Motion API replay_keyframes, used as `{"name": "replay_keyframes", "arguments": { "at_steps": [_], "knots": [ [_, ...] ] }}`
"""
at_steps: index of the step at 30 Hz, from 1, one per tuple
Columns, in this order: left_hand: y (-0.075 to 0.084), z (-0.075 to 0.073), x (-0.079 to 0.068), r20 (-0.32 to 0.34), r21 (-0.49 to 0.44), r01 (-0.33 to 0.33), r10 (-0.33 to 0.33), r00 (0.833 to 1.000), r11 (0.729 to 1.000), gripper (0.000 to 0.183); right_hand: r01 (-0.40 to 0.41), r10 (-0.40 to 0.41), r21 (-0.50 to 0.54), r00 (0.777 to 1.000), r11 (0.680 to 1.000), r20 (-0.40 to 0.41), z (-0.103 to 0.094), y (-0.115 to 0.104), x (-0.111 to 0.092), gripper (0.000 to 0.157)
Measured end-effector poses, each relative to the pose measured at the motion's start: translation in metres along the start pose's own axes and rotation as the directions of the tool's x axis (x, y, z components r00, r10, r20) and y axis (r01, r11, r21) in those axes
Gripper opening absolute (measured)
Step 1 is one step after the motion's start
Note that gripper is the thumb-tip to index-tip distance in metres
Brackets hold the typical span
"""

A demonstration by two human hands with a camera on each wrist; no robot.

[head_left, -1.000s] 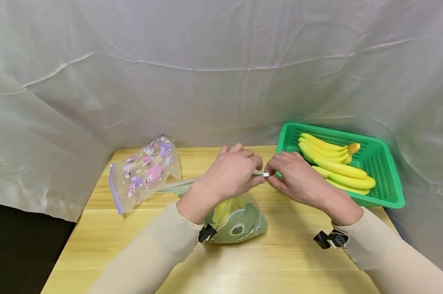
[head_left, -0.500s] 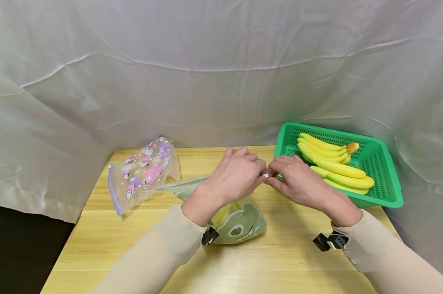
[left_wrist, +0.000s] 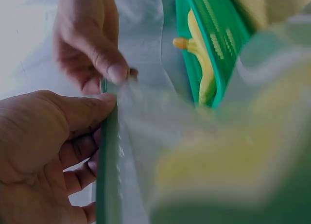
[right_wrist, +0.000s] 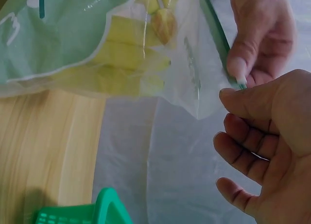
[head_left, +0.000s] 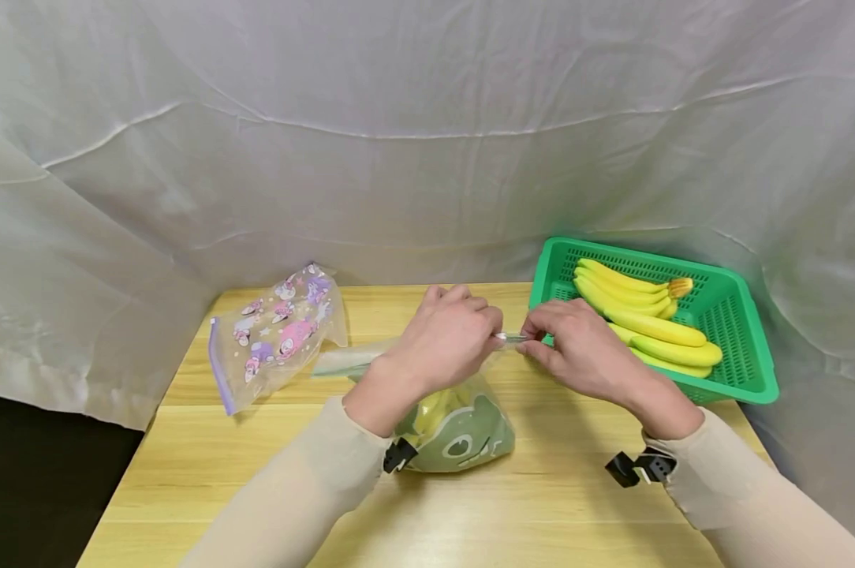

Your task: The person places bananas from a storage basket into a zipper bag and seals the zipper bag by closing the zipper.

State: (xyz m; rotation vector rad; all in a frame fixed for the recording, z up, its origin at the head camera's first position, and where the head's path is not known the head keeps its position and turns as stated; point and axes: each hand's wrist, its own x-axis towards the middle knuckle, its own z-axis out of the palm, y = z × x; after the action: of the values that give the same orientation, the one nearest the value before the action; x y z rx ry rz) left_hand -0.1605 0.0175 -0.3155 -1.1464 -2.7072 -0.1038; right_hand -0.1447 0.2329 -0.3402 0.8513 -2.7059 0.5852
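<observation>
A zip bag [head_left: 463, 442] with a green cartoon print stands on the table, yellow bananas [right_wrist: 121, 54] showing through its clear film. My left hand [head_left: 445, 339] pinches the bag's top edge at the small white slider [head_left: 501, 337]. Just right of it, my right hand [head_left: 576, 347] pinches the end of the green zip strip [left_wrist: 101, 185] between thumb and finger. In the right wrist view, the thumbs nearly meet at the strip's end. My left forearm and hand hide part of the bag in the head view.
A green basket [head_left: 761, 355] holding several bananas [head_left: 669, 325] stands at the right, close behind my right hand. Another clear bag [head_left: 285, 331] with pink prints and a purple zip lies flat at the left. Grey cloth [head_left: 427, 181] hangs behind the wooden table [head_left: 257, 473].
My left hand moved right to meet the right hand, then back left. The white slider now sits a little further left, apart from the right fingertips. The right hand has barely moved.
</observation>
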Motion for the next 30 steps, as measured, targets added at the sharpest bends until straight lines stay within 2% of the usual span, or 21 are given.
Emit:
{"name": "replay_keyframes", "arguments": {
  "at_steps": [4,10,17,20,30],
  "knots": [
    [-0.006,-0.002,-0.004,0.001,-0.010,0.019,-0.019,1.000,1.000,0.013,-0.013,0.013,0.030,1.000,0.999,-0.010,-0.002,0.004,-0.003,0.015],
    [-0.007,-0.004,-0.007,-0.011,-0.014,-0.001,0.001,1.000,1.000,0.014,-0.007,0.007,0.017,1.000,1.000,0.001,-0.002,-0.003,-0.001,0.011],
    [-0.004,-0.005,-0.008,-0.043,-0.013,0.003,-0.004,0.999,1.000,0.013,0.086,-0.092,-0.088,0.993,0.992,-0.070,-0.001,-0.015,0.005,0.013],
    [-0.003,-0.002,-0.007,-0.066,-0.013,-0.003,0.003,0.998,1.000,0.013,0.102,-0.111,-0.106,0.990,0.989,-0.084,-0.001,-0.016,0.004,0.013],
    [-0.004,0.003,-0.009,-0.101,0.091,-0.050,0.059,0.993,0.995,0.017,0.082,-0.090,-0.116,0.994,0.990,-0.062,0.000,-0.015,0.002,0.013]
  ]
}}
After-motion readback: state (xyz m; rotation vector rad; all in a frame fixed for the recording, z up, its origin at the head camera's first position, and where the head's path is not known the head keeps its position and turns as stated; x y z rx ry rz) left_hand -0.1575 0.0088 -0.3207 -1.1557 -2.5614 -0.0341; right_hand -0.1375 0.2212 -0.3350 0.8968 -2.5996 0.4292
